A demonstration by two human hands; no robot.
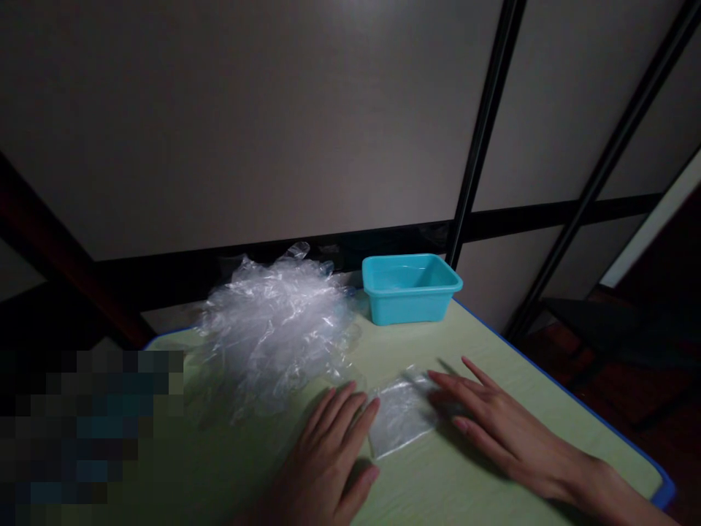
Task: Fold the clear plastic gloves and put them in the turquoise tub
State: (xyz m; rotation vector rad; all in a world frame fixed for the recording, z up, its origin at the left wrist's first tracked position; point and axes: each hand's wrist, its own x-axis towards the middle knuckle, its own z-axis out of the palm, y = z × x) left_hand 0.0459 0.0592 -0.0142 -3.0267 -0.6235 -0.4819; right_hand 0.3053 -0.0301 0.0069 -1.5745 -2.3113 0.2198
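On the pale green, blue-edged surface [465, 340], you've got a flat square of clear plastic film [401, 418] lying between your hands. Left hand [331, 456]'s loosely spread by its near-left edge, right hand [507, 424]'s stretched out at the other side, neither gripping anything. Crumpled clear plastic heap [277, 321]'s back left, turquoise rectangular tub [412, 307] behind.

Left hand [328, 464] palm down, fingers extended, thumb apart; right hand [499, 416] slanting inward, fingers loosely spread.

Pixelation [93, 438] hides a patch left of the turquoise tub [410, 307]. In front of it, the bottom edge crops the left hand [327, 460] and right forearm [596, 482].
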